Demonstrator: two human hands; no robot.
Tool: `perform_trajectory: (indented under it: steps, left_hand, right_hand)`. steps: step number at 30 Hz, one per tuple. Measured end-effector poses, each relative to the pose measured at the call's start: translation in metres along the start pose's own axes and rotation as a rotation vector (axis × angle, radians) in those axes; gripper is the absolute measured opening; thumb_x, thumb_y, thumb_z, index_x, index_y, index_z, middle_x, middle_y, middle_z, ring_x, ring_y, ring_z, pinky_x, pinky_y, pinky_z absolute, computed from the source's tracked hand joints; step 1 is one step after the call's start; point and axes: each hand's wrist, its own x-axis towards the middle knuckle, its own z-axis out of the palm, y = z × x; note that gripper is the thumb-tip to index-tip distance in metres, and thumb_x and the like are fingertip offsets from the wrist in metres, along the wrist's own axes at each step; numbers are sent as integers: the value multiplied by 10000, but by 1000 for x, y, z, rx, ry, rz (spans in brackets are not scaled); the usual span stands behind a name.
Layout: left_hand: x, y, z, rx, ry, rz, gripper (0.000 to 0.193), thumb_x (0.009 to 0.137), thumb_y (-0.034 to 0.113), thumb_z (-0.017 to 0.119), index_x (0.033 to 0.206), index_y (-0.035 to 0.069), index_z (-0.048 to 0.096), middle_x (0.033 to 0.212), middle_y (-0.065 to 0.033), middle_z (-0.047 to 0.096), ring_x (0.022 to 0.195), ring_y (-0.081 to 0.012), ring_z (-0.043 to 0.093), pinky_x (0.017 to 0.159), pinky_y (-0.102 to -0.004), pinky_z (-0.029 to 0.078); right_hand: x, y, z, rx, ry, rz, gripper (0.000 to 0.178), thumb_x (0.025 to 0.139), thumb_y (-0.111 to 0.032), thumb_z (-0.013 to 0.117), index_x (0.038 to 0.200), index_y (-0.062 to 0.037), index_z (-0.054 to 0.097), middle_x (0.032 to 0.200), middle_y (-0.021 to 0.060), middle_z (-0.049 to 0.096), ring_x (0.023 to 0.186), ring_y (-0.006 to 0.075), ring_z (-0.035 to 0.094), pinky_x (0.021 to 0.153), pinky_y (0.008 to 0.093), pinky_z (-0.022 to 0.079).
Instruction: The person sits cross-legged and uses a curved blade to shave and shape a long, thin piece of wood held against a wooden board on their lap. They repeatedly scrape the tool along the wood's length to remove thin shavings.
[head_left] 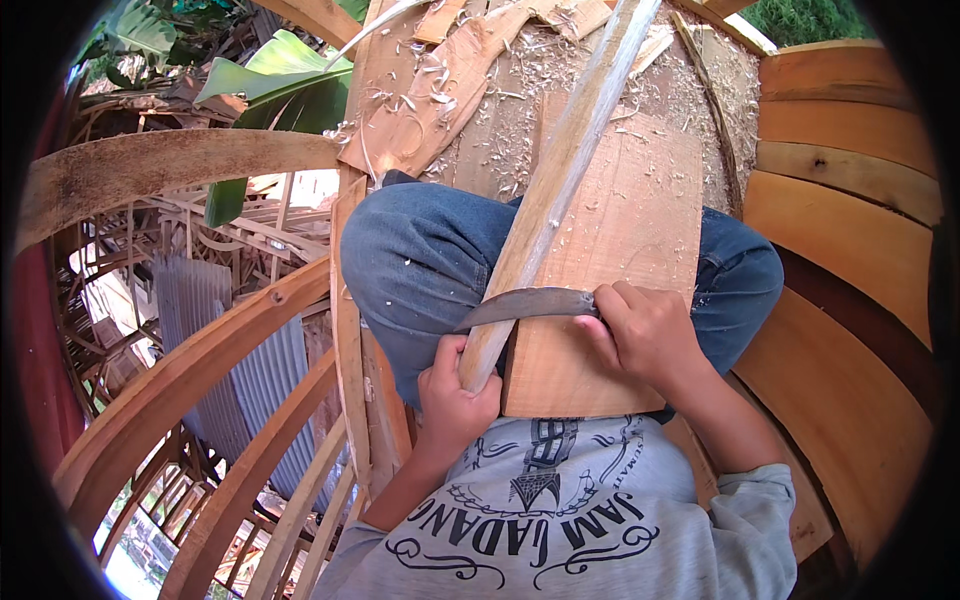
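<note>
A long, pale wooden pole (560,190) slants from my lap up toward the far edge. My left hand (455,400) is closed around its near end. My right hand (640,335) is closed on a curved knife (535,302), its handle hidden in the fist. The dark blade lies crosswise over the pole, just above my left hand, with its tip pointing left. Under the pole, a flat wooden board (630,220) rests across my crossed legs, its near edge against my shirt.
Wood shavings (430,90) litter the planks around another board (455,95) at the far left. Curved planks (840,350) form a wall on the right. On the left, open curved ribs (200,380) stand above corrugated metal sheets (265,370). A broad green leaf (275,75) hangs at the upper left.
</note>
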Motion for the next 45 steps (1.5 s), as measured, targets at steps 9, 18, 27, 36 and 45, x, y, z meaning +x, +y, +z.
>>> perform_trajectory:
  steps: [9, 18, 27, 36, 45]
  left_hand:
    - [0, -3, 1, -10, 1, -3, 306, 670, 7, 628, 945, 24, 493, 684, -162, 622, 638, -326, 667, 568, -345, 503]
    - [0, -4, 0, -8, -16, -8, 320, 664, 18, 640, 947, 21, 493, 687, -168, 621, 637, -333, 665, 568, -355, 503]
    - [1, -6, -1, -16, -24, 4, 334, 662, 15, 642, 958, 20, 488, 679, -171, 616, 636, -334, 665, 562, -349, 500]
    - [1, -2, -3, -17, -31, 3, 317, 672, 2, 629, 956, 15, 491, 687, -173, 626, 641, -316, 675, 567, -339, 504]
    - [1, -3, -2, -22, -27, -16, 301, 676, 10, 631, 946, 18, 497, 678, -166, 626, 628, -312, 674, 562, -333, 503]
  right_hand:
    - [6, 9, -11, -13, 26, 68, 272, 869, -273, 622, 743, -56, 515, 606, 102, 530, 517, 287, 573, 445, 376, 423]
    - [13, 21, -12, 183, 91, 290, 237, 864, -183, 620, 735, -31, 492, 608, 146, 525, 517, 321, 554, 468, 382, 421]
    - [14, 29, -8, 59, 117, 189, 259, 857, -228, 639, 728, -47, 507, 592, 120, 512, 497, 287, 549, 452, 363, 421]
    - [11, 9, -7, 191, 127, 209, 251, 875, -161, 626, 707, -14, 512, 536, 148, 491, 452, 298, 516, 425, 359, 384]
    - [15, 21, -9, -21, 72, -49, 280, 894, -207, 607, 713, -25, 493, 535, 122, 487, 447, 278, 512, 430, 355, 385]
